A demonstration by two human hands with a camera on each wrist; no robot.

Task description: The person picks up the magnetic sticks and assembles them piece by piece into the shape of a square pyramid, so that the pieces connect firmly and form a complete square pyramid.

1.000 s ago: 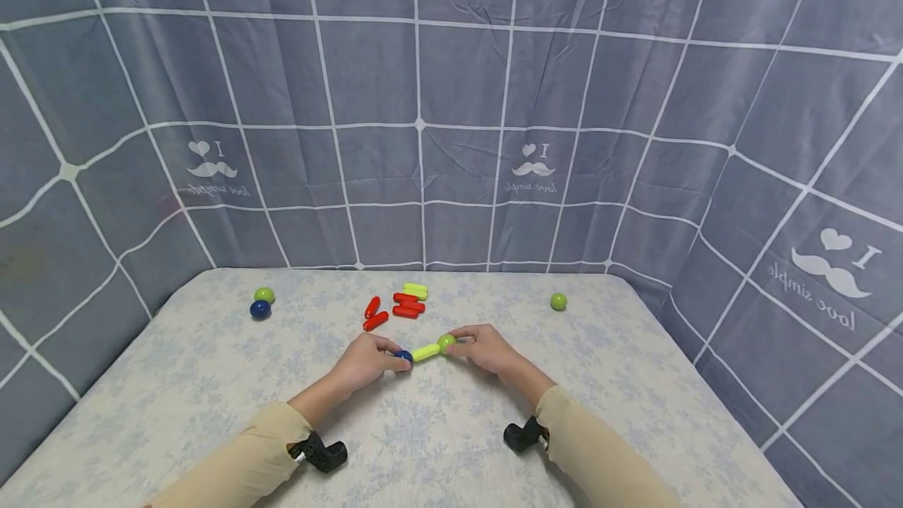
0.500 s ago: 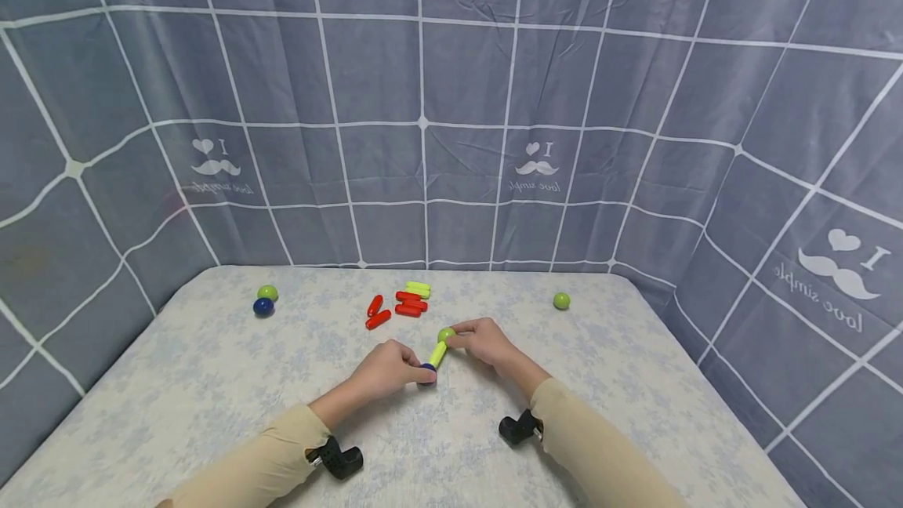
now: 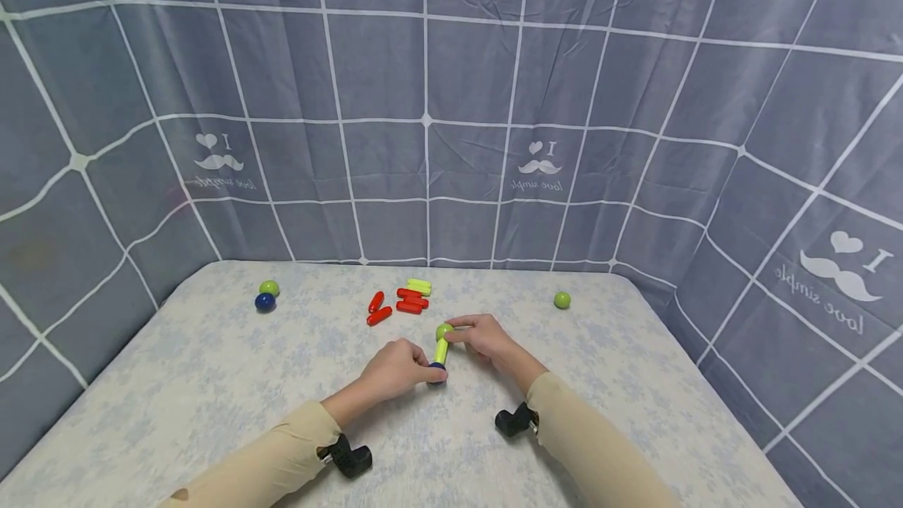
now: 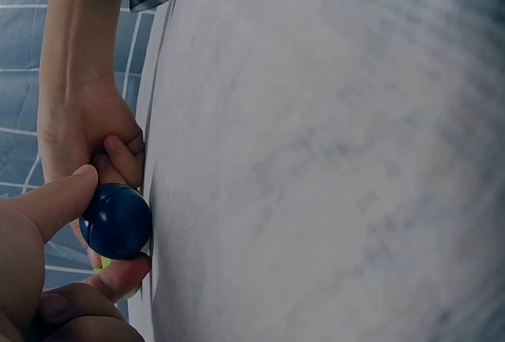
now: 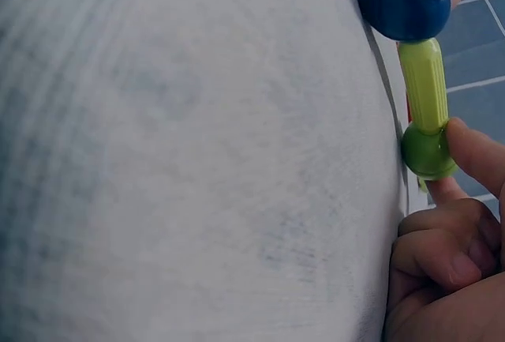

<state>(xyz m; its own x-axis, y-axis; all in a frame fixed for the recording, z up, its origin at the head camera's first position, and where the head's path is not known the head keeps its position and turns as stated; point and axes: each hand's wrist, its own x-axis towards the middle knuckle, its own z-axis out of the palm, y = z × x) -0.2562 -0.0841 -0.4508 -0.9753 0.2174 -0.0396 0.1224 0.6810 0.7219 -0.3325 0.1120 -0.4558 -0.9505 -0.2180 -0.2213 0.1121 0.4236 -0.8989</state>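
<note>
A ribbed yellow-green rod [image 5: 424, 85] joins a dark blue ball [image 4: 118, 222] to a green ball [image 5: 426, 154], close over the table in the middle. My left hand [image 3: 395, 367] pinches the blue ball at the near end between thumb and fingers. At the far end, my right hand [image 3: 485, 337] holds the green ball by its thumb and fingertip, its other fingers curled in. In the head view the piece stands nearly lengthwise, pointing away from me. The left fingers partly cover the blue ball there.
Several red rods [image 3: 379, 316] lie behind the hands, with yellow-green rods [image 3: 419, 286] just beyond. At the back left, a loose blue ball [image 3: 265, 302] sits against a green one [image 3: 270, 287]. Another green ball [image 3: 561, 300] lies back right. A grey checked curtain [image 3: 466, 100] surrounds the table.
My left hand has moved right and slightly toward me with the blue ball, swinging the rod from slanting sideways to nearly lengthwise. My right hand has stayed almost in place on the green ball.
</note>
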